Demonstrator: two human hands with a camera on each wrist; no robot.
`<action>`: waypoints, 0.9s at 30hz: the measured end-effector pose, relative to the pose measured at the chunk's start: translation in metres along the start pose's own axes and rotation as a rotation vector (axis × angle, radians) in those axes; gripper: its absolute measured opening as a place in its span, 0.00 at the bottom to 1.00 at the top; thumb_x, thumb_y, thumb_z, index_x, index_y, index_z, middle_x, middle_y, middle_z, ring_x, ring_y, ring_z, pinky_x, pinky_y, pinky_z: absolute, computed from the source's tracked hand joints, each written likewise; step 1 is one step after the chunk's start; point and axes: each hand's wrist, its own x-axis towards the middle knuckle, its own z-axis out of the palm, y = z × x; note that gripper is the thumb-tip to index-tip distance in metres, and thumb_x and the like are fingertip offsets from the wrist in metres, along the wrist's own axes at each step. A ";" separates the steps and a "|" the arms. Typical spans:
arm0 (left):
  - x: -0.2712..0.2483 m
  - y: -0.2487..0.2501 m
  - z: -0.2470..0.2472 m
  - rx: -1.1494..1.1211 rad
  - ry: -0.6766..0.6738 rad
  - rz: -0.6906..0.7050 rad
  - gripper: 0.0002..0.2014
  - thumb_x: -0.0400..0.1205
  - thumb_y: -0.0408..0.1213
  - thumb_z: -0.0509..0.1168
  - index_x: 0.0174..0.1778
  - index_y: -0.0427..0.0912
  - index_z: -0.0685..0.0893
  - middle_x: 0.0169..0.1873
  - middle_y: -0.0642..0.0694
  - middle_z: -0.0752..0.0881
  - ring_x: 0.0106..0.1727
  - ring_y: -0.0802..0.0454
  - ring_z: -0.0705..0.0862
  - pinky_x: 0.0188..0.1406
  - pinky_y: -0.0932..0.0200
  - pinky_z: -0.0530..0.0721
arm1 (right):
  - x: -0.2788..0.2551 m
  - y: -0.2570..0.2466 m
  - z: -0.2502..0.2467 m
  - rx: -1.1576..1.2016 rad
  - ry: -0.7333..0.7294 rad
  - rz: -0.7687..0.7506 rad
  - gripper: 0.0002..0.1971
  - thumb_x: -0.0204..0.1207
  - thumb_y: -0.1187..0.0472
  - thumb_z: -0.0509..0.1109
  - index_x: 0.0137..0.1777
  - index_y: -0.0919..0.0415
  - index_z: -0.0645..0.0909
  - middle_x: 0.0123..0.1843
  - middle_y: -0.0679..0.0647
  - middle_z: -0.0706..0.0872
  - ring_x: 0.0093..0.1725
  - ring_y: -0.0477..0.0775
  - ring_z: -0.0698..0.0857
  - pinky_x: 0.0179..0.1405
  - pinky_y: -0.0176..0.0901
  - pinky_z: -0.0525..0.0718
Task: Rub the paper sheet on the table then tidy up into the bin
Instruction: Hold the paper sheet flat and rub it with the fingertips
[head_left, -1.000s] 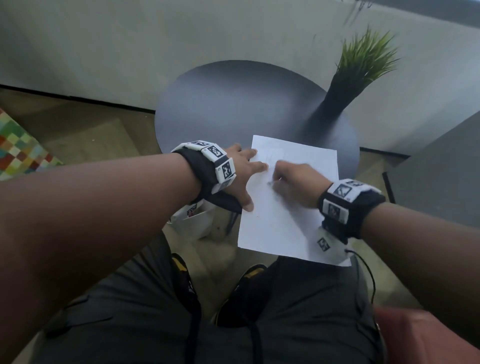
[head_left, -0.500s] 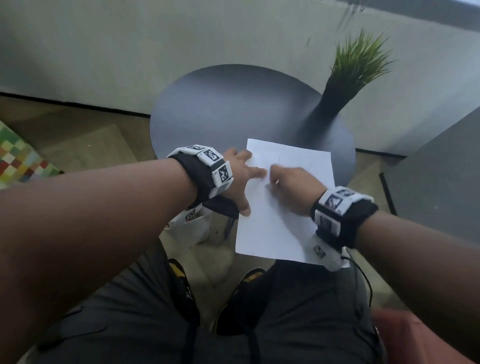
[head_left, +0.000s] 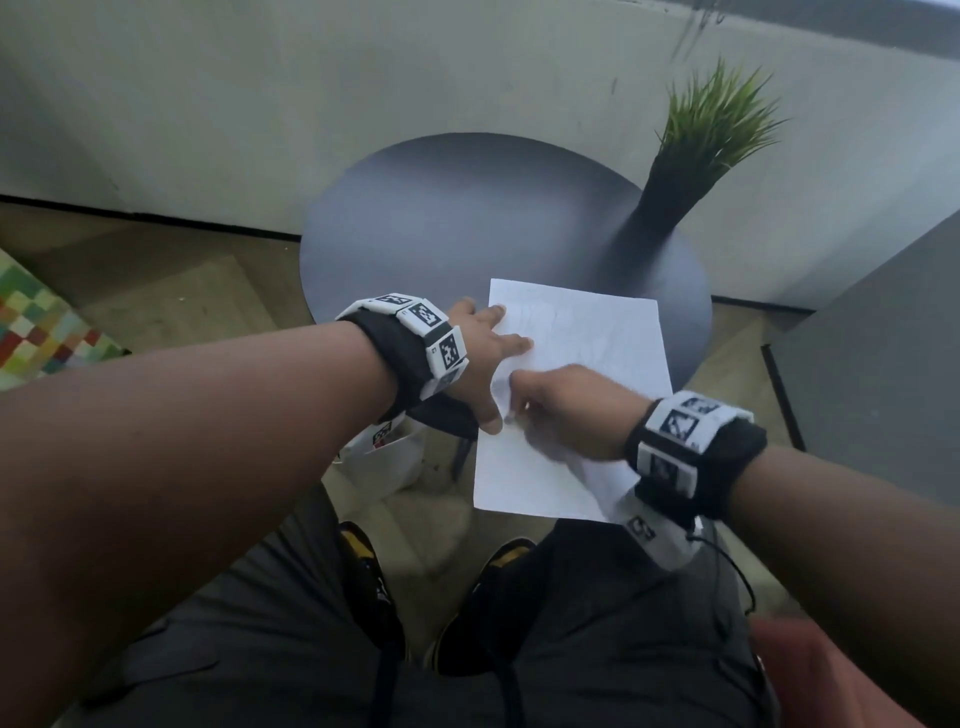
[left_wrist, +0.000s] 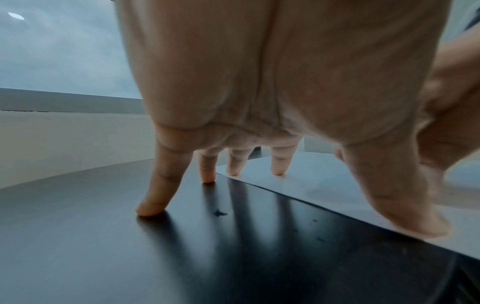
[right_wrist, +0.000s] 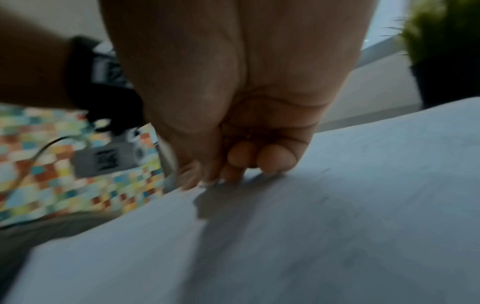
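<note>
Paper sheet (head_left: 582, 332): white, rectangular, faint pencil-like marks and light creasing on its upper half; near part overhangs the edge toward the person's lap. Surface (head_left: 457, 218): round, dark, glossy top with a few small specks visible in the left wrist view. A dark vase holding green grass-like plant (head_left: 711, 130) stands at its far right edge. Behind it a pale wall; wood-tone floor below; a multicoloured checkered mat (head_left: 36, 332) at far left; a white bin (head_left: 389, 462) on the floor under the near left edge of the surface. Left hand (head_left: 483, 358): fingers (left_wrist: 279, 162) straight and spread, tips pressing down; two tips and the thumb land on the sheet's left margin, the other two on the bare surface just beside it. Right hand (head_left: 566, 410): fingers (right_wrist: 276, 158) curled into a loose fist, knuckle side and tips resting on the sheet near its left edge, just beside the left thumb; whether they pinch anything small, cannot tell.
</note>
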 end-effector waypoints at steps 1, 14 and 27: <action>0.000 0.001 0.000 -0.011 0.001 -0.001 0.55 0.69 0.66 0.77 0.87 0.67 0.52 0.89 0.41 0.51 0.83 0.33 0.57 0.70 0.41 0.73 | 0.005 0.014 -0.006 0.028 0.019 0.065 0.05 0.80 0.55 0.65 0.52 0.54 0.79 0.41 0.49 0.83 0.44 0.57 0.82 0.42 0.44 0.78; 0.000 0.001 -0.003 -0.017 -0.022 -0.011 0.55 0.67 0.67 0.78 0.86 0.73 0.51 0.86 0.40 0.54 0.82 0.32 0.57 0.70 0.38 0.74 | 0.015 0.049 -0.019 0.058 0.145 0.231 0.06 0.80 0.52 0.66 0.49 0.54 0.78 0.42 0.52 0.85 0.45 0.59 0.81 0.42 0.45 0.77; 0.001 0.001 -0.003 -0.029 -0.010 0.007 0.54 0.67 0.64 0.79 0.86 0.71 0.54 0.83 0.41 0.58 0.81 0.33 0.59 0.68 0.40 0.74 | 0.001 0.030 -0.002 -0.037 0.134 0.180 0.06 0.82 0.57 0.59 0.47 0.57 0.67 0.41 0.53 0.78 0.41 0.60 0.76 0.38 0.49 0.74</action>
